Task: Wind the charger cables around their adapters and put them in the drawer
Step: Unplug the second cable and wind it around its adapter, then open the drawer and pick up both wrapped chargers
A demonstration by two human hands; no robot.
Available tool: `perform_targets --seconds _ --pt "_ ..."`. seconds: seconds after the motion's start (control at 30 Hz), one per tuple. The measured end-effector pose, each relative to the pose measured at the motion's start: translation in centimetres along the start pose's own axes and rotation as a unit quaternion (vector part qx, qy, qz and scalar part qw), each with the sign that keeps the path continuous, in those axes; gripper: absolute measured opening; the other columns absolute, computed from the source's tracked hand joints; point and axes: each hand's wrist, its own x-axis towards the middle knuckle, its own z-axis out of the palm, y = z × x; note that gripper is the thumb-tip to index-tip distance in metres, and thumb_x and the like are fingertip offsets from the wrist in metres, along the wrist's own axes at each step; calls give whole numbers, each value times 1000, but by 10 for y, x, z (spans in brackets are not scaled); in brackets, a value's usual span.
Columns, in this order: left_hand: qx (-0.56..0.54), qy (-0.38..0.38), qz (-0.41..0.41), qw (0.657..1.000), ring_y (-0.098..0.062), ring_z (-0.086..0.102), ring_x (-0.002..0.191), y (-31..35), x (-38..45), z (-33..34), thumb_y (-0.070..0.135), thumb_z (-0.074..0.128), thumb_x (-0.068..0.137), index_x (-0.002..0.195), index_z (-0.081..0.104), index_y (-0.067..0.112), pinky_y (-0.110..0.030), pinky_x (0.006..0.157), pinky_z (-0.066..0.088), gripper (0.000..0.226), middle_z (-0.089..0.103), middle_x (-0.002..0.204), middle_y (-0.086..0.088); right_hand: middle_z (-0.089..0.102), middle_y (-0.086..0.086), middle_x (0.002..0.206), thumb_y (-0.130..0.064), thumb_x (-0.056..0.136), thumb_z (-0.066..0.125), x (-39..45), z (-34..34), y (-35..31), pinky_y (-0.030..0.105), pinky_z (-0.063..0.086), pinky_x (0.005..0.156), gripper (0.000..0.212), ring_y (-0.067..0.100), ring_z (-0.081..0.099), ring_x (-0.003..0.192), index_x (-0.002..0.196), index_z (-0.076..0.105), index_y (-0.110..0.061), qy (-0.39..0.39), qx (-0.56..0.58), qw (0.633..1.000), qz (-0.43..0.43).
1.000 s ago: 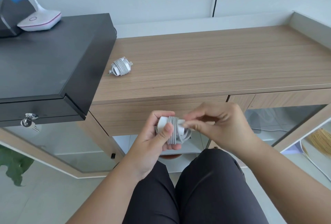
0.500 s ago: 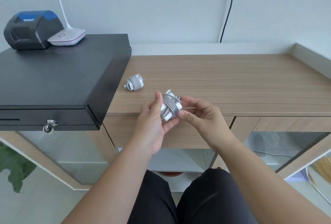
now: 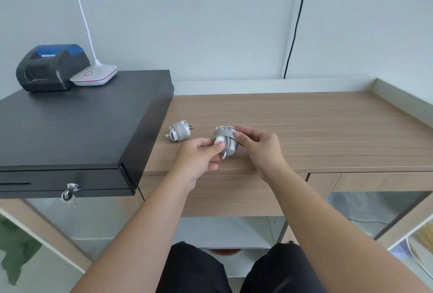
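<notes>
Both hands hold the second charger [image 3: 225,140] just above the worktop [image 3: 316,128] near its front edge. Left hand [image 3: 199,155] pinches the white adapter body, thumb on top; right hand [image 3: 259,144] curls fingers against the far side of the wound cable. Grip is closed on the bundle from both sides. First wound charger [image 3: 179,130] lies on the worktop, left of the grip, just beside the black cash drawer [image 3: 70,128]. Risk: cable tip looks loose at the bundle's lower edge; if released untucked, the coils may spring apart and unwind. Wooden drawer front [image 3: 234,196] below the grip appears closed, so one hand must free itself.
</notes>
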Motion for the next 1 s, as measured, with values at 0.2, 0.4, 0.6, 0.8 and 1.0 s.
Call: perform_targets --seconds 0.2,0.4,0.6,0.8,1.0 --pt "3 51 -23 998 -13 69 69 2 26 -2 24 69 90 111 69 6 -21 53 54 27 73 88 -6 72 -7 103 -11 88 67 14 7 3 16 49 84 30 6 68 98 116 66 -20 -26 -61 998 -19" --pt "27 96 8 995 -13 72 71 -3 27 -2 31 69 89 103 71 10 -24 63 59 25 73 88 0 65 -1 121 -7 86 66 14 4 8 31 50 97 53 8 66 104 133 53 -28 -36 -99 994 -23" --pt "168 77 200 962 -16 66 82 -39 -17 -20 26 63 90 98 71 33 -31 74 55 13 68 88 7 62 -7 109 -13 85 62 -3 -1 4 20 50 76 62 6 65 91 136 37 -39 34 -143 987 -58" --pt "53 82 20 995 -13 66 96 -128 -59 -20 15 63 92 88 73 34 -36 88 53 22 74 94 9 64 -7 99 -14 86 58 -13 -1 3 21 49 74 51 4 61 84 131 42 -33 37 -201 976 -74" --pt "-192 84 -295 932 -30 55 112 -161 -45 -3 23 59 96 123 56 12 -40 97 47 30 53 134 -15 64 -7 93 -12 88 52 -14 3 0 12 40 62 43 -1 55 77 127 48 -28 41 -238 968 -68"
